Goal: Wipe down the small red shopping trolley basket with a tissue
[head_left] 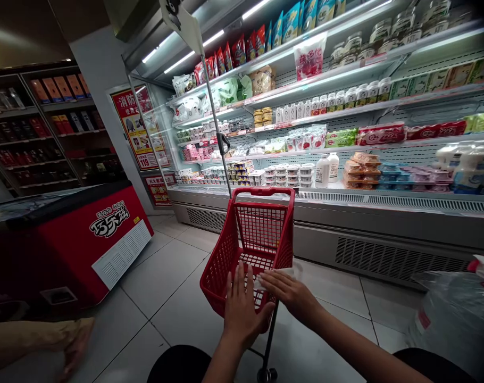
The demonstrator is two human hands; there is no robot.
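Note:
A red shopping cart basket [216, 279] with slatted walls stands right in front of me on a thin dark frame. My left hand [242, 311] is open at the basket's near side, fingers stretched and pointing forward; whether it touches the rim I cannot tell. On the near right rim, my right hand [288, 291] holds a thin white wipe [293, 272] under its fingers. Part of the wipe sticks out beyond the knuckles and a bit shows at the fingertips. Within the basket, the visible grid floor carries no goods. A tall pole [215, 114] with a sign rises behind it.
A refrigerated display [325, 207] of dairy goods runs across the back. At left stands a red chest freezer [118, 250], with another person's hand [77, 346] low beside it. A large clear plastic bag or bottle [445, 314] is at right. Tiled floor [170, 287] lies between.

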